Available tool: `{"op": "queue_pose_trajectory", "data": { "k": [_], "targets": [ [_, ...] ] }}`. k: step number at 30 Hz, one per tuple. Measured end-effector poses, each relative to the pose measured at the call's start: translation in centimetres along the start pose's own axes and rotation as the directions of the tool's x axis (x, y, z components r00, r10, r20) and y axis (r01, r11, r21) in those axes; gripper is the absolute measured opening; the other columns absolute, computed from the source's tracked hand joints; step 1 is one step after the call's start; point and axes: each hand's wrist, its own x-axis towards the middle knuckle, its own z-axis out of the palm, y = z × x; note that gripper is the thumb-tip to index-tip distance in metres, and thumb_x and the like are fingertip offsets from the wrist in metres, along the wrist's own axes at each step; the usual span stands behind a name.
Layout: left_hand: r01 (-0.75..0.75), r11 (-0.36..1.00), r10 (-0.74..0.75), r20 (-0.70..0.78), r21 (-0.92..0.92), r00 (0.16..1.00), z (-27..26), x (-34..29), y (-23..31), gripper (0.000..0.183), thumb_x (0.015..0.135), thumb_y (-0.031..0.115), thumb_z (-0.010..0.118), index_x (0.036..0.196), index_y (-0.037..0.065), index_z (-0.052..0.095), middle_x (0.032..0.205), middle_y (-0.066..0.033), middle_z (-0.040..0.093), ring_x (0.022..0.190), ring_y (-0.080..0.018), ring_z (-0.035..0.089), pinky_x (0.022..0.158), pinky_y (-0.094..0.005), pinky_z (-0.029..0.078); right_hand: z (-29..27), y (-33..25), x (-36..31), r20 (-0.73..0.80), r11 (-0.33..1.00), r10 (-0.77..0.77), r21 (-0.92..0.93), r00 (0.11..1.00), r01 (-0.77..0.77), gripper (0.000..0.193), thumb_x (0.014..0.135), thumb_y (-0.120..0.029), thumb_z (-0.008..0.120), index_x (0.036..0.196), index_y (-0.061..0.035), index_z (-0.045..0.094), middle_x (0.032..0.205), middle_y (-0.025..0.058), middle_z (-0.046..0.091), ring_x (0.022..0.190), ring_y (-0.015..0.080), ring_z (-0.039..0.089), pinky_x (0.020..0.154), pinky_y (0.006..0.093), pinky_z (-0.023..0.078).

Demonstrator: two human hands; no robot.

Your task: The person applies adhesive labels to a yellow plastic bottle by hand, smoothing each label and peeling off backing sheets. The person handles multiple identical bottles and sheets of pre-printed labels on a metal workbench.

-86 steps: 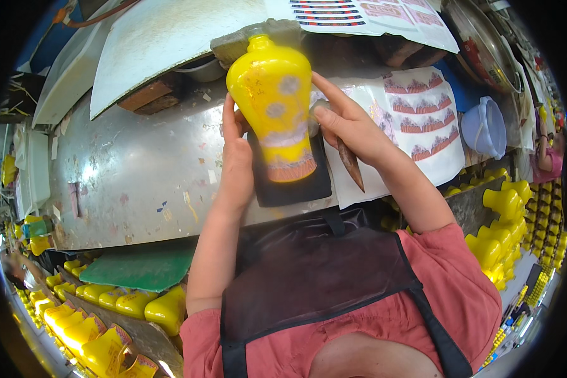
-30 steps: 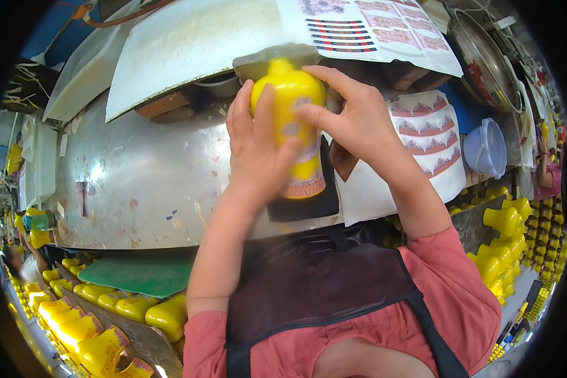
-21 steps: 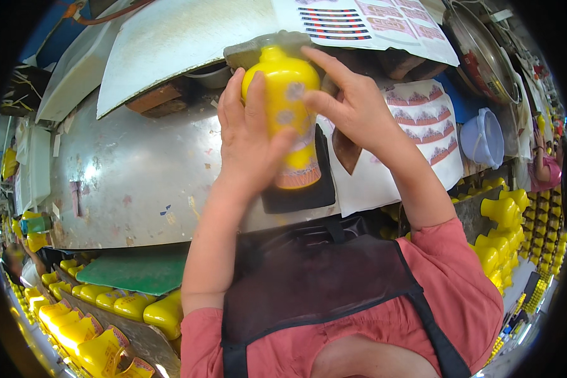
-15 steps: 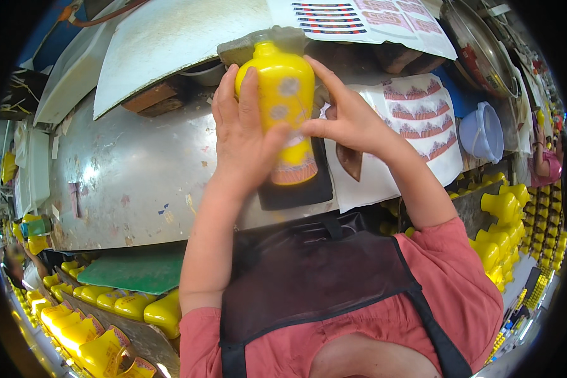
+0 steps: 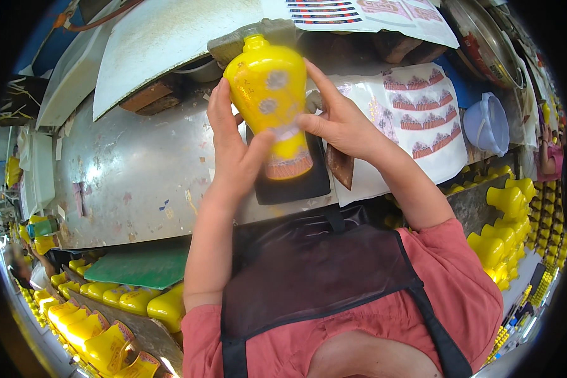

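A glossy yellow vase [image 5: 252, 72] lies on its back with its neck away from me, over a black pad [image 5: 293, 191] and a grey, sponge-like block [image 5: 223, 47]. Grey flower decals sit on its body, and a pinkish band rings its foot. My left hand [image 5: 233, 142] curls round its left side, thumb on the lower body. From the other side my right hand [image 5: 343, 120] grips it, fingers along the edge. Both thumbs press at a pale decal strip [image 5: 286, 131] across the narrow waist. Beside the pad lies a brown pointed piece [image 5: 340, 167].
Decal sheets [image 5: 422, 113] lie to the right on the metal table [image 5: 132, 183], near a lilac bucket [image 5: 487, 126]. A white board [image 5: 164, 50] rests on bricks at the back. Rows of yellow vases [image 5: 101, 340] stand at lower left and right. Other people are at both edges.
My left fingers have slid down from the vase's upper front to its left side, baring more of the shoulder. The vase appears slightly turned, and both thumbs stay at the waist.
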Motion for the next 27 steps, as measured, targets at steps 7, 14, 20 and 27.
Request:
{"op": "queue_pose_trajectory", "data": {
  "k": [7, 14, 20, 27],
  "targets": [
    [0.001, 0.987, 0.004, 0.031, -0.158, 1.000, -0.1, 0.0, -0.9, 0.094, 0.090, 0.021, 0.067, 0.165, 0.010, 0.011, 0.163, -0.0184, 0.014, 0.150, -0.0322, 0.028, 0.117, -0.0477, 0.038, -0.1, -0.1, -0.2, 0.013, 1.000, 0.018, 0.000, 1.000, -0.018, 0.099, 0.087, -0.024, 0.078, 0.164, -0.0085, 0.018, 0.156, 0.0258, 0.044, 0.138, 0.0344, 0.053, 0.109, 0.0386, 0.044],
    [-0.040, 0.984, 0.051, 0.059, -0.171, 0.997, -0.4, 0.2, -1.8, 0.094, 0.090, 0.020, 0.066, 0.165, 0.011, 0.011, 0.163, -0.0170, 0.013, 0.151, -0.0307, 0.028, 0.118, -0.0472, 0.037, 0.1, 0.9, 0.1, 0.015, 0.999, -0.007, 0.047, 1.000, 0.006, 0.100, 0.086, -0.025, 0.080, 0.164, -0.0109, 0.018, 0.155, 0.0240, 0.046, 0.123, 0.0305, 0.062, 0.102, 0.0375, 0.049],
    [-0.036, 0.976, 0.052, 0.073, -0.213, 0.996, -0.4, 0.2, -2.3, 0.096, 0.090, 0.022, 0.068, 0.166, 0.014, 0.010, 0.164, -0.0149, 0.013, 0.152, -0.0286, 0.027, 0.119, -0.0462, 0.036, 0.3, 1.6, 0.2, -0.003, 0.995, -0.048, 0.082, 0.999, 0.048, 0.101, 0.086, -0.025, 0.080, 0.164, -0.0112, 0.018, 0.155, 0.0233, 0.045, 0.108, 0.0264, 0.067, 0.096, 0.0367, 0.052],
    [-0.030, 0.973, 0.049, 0.079, -0.230, 0.996, -0.4, 0.2, -2.5, 0.096, 0.091, 0.023, 0.069, 0.166, 0.015, 0.011, 0.165, -0.0140, 0.013, 0.153, -0.0282, 0.027, 0.120, -0.0459, 0.035, 0.4, 1.3, 0.1, -0.001, 0.995, -0.013, 0.096, 1.000, 0.013, 0.101, 0.085, -0.023, 0.080, 0.164, -0.0111, 0.019, 0.156, 0.0227, 0.045, 0.098, 0.0233, 0.068, 0.094, 0.0363, 0.053]
  ]
}}
